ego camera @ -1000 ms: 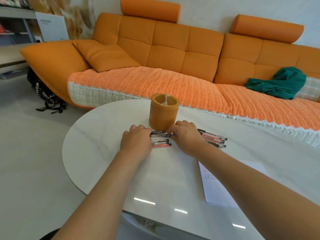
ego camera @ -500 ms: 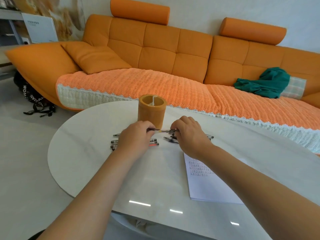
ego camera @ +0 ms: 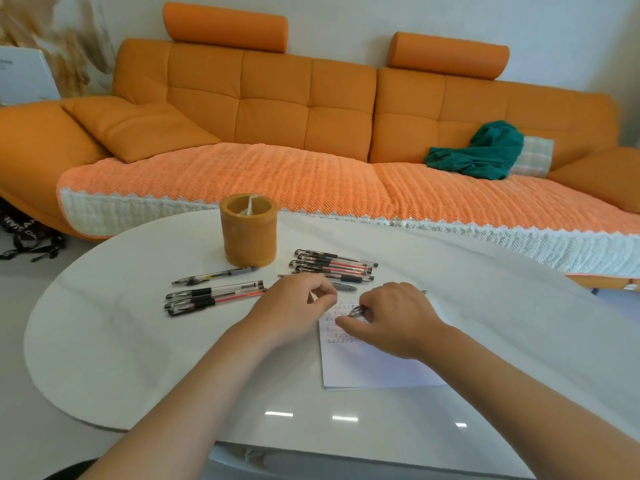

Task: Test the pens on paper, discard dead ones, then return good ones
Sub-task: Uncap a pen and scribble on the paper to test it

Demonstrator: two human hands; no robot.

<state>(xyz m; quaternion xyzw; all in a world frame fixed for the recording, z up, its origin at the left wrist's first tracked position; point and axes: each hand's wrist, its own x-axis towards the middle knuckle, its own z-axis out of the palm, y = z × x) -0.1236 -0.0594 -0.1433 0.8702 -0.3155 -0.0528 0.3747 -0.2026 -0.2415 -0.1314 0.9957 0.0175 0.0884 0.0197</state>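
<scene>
Table (ego camera: 138,341): white, oval, glossy; everything listed down to the single pen lies on it.
Paper (ego camera: 367,368): white sheet at the near right of the table. Rows of small marks fill its upper left part. Both hands hide its top edge.
Right hand (ego camera: 394,318): over the top of the paper, fingers curled round a held pen (ego camera: 360,310). Only the pen's dark end shows, pointing left above the marks. Whether the tip touches the sheet cannot be told.
Left hand (ego camera: 294,306): at the paper's upper left corner, fingertips drawn in against the thumb. Whether they pinch anything cannot be told.
Hands: close together, not touching.
Pen holder (ego camera: 248,233): orange cylinder, upright, beyond the hands.
Right pen cluster (ego camera: 334,266): several pens lying side by side, just right of the holder.
Loose dark pen (ego camera: 344,286): between that cluster and the hands, partly hidden by the left hand.
Left pen group (ego camera: 214,296): a few pens lying parallel, left of the left hand.
Single pen (ego camera: 214,274): between the left group and the holder, one end near the holder's base.
Sofa (ego camera: 273,98): orange, behind the table, knitted cover on the seat.
Green cloth (ego camera: 481,154): crumpled on the sofa's right seat, against a checked cushion (ego camera: 531,157).
Bag (ego camera: 24,233): dark, on the floor at far left.
</scene>
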